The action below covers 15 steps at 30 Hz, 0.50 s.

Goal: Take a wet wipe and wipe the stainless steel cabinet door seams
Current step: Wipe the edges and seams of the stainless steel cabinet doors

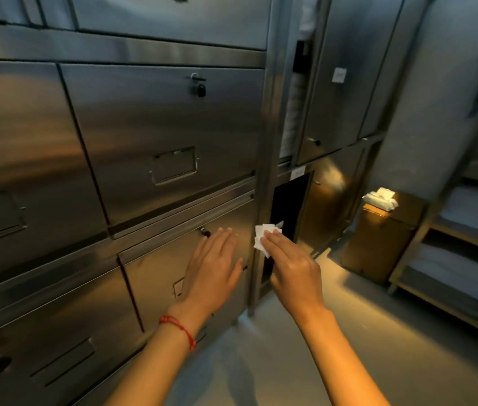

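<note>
Fingers of right hand (291,266) press wipe (262,237) flat on seam; left hand (212,266) spread.

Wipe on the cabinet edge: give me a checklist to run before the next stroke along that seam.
1. Wipe under the right hand: ok, straight fingers press it.
2. Wipe on the seam by the upright post: ok.
3. Left hand bracing the lower door: ok, flat on it.
4. Wipe still wet: cannot tell.
5. Spare pack of wipes at hand: ok, on the small cabinet to the right.
</note>
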Tool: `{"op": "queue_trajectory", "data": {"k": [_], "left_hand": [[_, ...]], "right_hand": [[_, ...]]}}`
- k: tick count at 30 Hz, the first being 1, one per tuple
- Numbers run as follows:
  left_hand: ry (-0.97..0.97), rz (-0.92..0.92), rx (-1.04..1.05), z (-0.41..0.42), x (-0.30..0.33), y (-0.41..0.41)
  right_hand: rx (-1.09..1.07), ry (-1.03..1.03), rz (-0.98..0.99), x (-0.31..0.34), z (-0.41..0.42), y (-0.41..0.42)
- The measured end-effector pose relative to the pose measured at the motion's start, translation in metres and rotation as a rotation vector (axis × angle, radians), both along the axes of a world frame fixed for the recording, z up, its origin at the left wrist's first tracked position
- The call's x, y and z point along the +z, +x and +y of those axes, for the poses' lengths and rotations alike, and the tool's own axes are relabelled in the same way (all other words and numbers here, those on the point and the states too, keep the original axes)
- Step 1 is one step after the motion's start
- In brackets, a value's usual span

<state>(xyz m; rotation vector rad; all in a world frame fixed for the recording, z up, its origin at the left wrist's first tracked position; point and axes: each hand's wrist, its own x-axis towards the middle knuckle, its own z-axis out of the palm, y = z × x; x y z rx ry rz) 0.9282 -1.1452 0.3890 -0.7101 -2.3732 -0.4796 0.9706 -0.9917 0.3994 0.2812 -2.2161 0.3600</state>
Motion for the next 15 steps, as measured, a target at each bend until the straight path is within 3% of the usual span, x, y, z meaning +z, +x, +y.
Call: {"op": "queue_trajectory", "data": {"k": [15], "left_hand": [[0.012, -0.028, -0.351, 0.152, 0.013, -0.043]], "right_hand": [[-0.320, -0.013, 0.010, 0.007, 0.126, 0.003]]}}
